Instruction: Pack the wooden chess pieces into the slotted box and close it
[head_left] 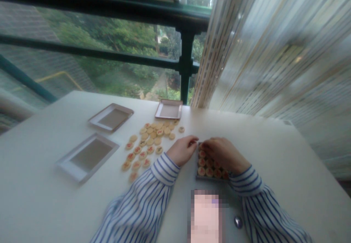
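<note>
Both hands meet at a shallow box (211, 178) of round pieces (209, 171), low on the white table (287, 177) in front of the person. Fingers curled, the left hand (182, 150) sits at the box's left side, fingertips near its far-left corner; from where I stand I cannot tell whether it pinches anything. Over the box arches the right hand (225, 153), fingers bent down onto that same corner, and whether a piece is caught between them is hidden too. I'd judge these discs light, stiff and hard to break, perhaps a little slick on the face, so best taken by the rim between thumb and fingertip. Packed in rows, they would offer little edge to grip. Loose discs (153, 135) lie beyond the left forearm, some overlapping, the closest just beside the striped sleeve (137, 206), which could brush them. Three trays (90, 157) bound that side. More room to move seems to lie rightward, where bare tabletop runs to its edge; a small shiny oval (238, 221) sits near the right sleeve (268, 206).
</note>
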A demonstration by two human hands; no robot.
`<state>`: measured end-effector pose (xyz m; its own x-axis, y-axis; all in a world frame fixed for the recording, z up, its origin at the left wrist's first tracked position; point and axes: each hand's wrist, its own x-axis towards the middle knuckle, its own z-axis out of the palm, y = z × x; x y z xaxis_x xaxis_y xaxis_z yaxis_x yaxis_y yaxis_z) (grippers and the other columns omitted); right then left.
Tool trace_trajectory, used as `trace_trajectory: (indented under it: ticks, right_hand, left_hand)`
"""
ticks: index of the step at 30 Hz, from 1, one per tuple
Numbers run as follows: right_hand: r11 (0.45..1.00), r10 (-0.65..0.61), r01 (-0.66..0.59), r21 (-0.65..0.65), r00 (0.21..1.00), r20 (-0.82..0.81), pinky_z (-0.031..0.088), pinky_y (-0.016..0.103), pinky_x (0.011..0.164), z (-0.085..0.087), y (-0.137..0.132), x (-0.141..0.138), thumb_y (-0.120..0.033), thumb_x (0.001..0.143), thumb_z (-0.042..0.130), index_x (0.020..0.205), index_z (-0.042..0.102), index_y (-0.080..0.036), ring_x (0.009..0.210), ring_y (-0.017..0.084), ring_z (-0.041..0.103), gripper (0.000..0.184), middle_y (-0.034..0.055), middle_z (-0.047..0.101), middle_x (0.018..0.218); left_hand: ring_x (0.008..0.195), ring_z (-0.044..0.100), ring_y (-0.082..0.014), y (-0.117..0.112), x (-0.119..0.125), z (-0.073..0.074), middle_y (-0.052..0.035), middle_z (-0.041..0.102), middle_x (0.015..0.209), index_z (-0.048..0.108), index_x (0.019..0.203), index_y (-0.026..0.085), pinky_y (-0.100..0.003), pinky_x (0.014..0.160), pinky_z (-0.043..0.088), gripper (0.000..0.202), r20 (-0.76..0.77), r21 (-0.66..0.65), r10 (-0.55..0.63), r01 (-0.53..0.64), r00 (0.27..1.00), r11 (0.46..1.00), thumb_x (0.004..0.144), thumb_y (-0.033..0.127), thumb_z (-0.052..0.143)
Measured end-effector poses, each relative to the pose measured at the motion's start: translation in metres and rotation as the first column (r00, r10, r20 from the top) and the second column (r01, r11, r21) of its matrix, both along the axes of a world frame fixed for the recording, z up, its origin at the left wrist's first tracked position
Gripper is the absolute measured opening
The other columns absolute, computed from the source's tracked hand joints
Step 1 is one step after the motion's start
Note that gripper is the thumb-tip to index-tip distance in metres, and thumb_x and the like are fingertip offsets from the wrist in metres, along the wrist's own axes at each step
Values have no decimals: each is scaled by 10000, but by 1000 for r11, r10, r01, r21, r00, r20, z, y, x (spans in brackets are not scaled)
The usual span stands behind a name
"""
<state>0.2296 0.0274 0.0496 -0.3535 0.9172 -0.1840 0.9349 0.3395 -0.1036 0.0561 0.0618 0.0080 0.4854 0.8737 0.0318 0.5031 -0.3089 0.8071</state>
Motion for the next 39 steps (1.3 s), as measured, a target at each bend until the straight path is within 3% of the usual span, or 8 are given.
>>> trace_trajectory:
  ticks: [8,22,31,39]
  right_hand:
    - [1000,12,-11,22,1000,-20,388,249,751,-2,0,1,-248,898,396,925,640,-189,853,166,611,253,74,665,900]
    - [1000,-1,1,8,997,-72,388,226,732,-6,0,1,-230,900,384,894,635,-173,849,150,621,257,83,671,896]
    - [1000,5,-5,8,1000,-24,388,236,714,-9,2,2,-238,905,371,876,629,-170,823,159,624,268,82,671,885]
    - [1000,19,-17,25,998,-59,392,233,717,-10,1,7,-226,902,374,898,630,-178,834,155,623,260,81,669,885]
  left_hand:
    - [905,623,-186,-2,1,6,-90,682,974,626,1036,147,-303,833,472,291,-5,-23,0,0,1000,1000,797,242,490]
    - [889,626,-184,-1,0,4,-94,681,970,611,1060,138,-298,815,478,308,-27,-4,-6,5,1000,1000,804,251,480]
    - [888,626,-175,0,2,-2,-79,680,965,605,1059,154,-291,818,480,303,-21,12,-6,6,1000,1000,805,257,477]
    - [875,625,-179,-1,5,2,-84,681,955,608,1058,143,-299,812,482,308,-34,-2,-8,8,999,1000,805,257,473]
